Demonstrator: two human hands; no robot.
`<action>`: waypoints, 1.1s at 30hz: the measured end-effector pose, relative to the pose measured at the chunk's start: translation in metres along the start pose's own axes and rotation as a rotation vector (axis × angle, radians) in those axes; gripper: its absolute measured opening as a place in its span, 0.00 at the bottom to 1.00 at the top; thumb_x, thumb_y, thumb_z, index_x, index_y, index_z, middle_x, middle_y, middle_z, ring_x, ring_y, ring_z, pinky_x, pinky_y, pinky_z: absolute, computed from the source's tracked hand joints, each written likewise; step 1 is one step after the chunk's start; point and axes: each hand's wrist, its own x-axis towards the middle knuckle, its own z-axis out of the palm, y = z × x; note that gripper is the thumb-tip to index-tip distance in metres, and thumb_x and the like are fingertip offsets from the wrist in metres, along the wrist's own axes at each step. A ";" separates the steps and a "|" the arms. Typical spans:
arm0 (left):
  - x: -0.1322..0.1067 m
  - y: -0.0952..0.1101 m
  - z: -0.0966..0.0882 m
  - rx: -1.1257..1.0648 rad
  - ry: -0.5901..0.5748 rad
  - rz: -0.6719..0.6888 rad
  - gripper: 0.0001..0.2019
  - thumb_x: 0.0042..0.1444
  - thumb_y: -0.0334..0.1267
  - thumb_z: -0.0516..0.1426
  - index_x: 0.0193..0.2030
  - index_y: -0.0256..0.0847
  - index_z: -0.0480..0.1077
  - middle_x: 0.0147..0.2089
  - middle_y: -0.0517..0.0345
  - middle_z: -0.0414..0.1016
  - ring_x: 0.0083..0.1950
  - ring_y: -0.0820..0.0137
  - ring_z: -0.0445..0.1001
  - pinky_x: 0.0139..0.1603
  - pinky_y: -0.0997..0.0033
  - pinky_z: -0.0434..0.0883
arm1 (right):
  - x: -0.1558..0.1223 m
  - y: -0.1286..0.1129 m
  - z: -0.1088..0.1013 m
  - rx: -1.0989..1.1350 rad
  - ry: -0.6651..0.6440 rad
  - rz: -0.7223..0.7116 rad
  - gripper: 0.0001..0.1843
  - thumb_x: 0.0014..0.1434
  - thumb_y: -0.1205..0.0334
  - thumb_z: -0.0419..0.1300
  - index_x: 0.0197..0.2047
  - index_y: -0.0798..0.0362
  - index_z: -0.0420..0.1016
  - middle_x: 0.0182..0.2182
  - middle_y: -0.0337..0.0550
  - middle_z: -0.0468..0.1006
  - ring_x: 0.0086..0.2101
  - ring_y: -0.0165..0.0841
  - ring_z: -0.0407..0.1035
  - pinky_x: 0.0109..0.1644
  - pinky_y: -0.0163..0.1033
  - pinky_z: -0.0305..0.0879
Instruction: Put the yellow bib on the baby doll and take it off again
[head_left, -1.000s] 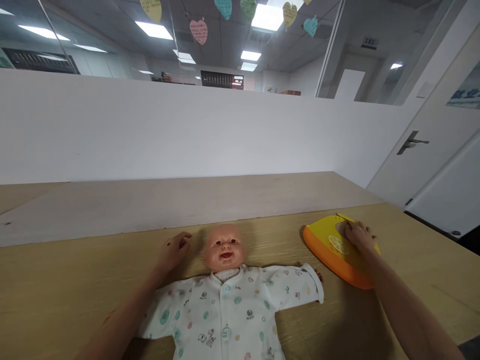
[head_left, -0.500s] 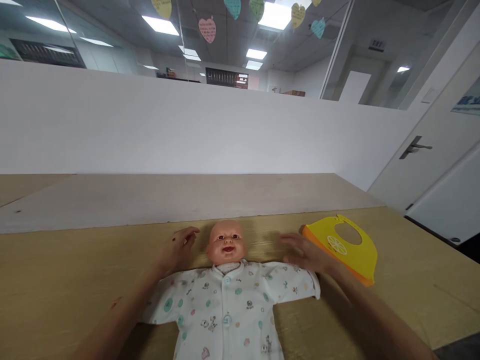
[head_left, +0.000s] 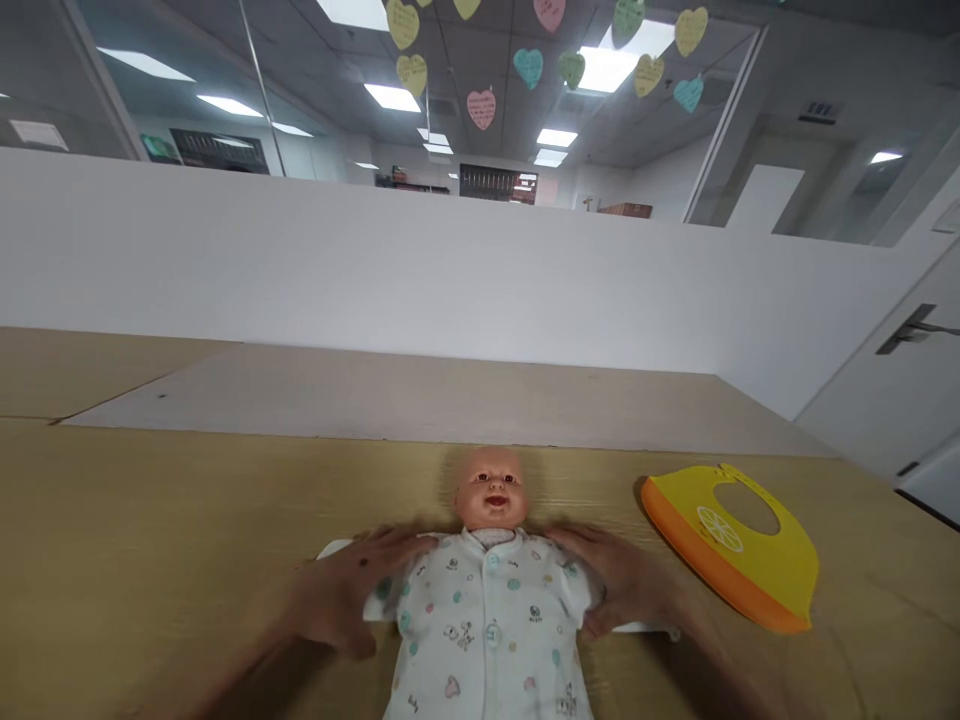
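Observation:
A baby doll point(head_left: 489, 492) in a white patterned shirt point(head_left: 487, 630) lies face up on the wooden table point(head_left: 150, 540). My left hand point(head_left: 352, 590) lies on the doll's sleeve and shoulder on the left side, fingers stretched toward its neck. My right hand point(head_left: 619, 580) lies on the other shoulder and sleeve, fingers also spread flat. Both hands are blurred by motion. A yellow and orange bib point(head_left: 731, 545) rests on the table to the right of the doll, apart from my right hand.
A paler board point(head_left: 420, 395) lies on the table behind the doll, against a white partition wall point(head_left: 375, 270). A white door with a handle point(head_left: 911, 325) stands at the right. Paper hearts point(head_left: 480, 105) hang from the ceiling.
My right hand left the bib and came over to the doll's shoulder. My left hand slid from beside the doll's head onto its other shoulder. The view shifted left.

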 end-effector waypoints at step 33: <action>0.062 -0.032 0.026 0.267 0.639 -0.440 0.17 0.58 0.38 0.51 0.51 0.40 0.72 0.51 0.47 0.78 0.52 0.52 0.72 0.55 0.53 0.61 | 0.070 0.036 0.014 -0.504 0.569 0.325 0.17 0.63 0.58 0.54 0.53 0.52 0.71 0.49 0.49 0.74 0.48 0.42 0.68 0.52 0.43 0.61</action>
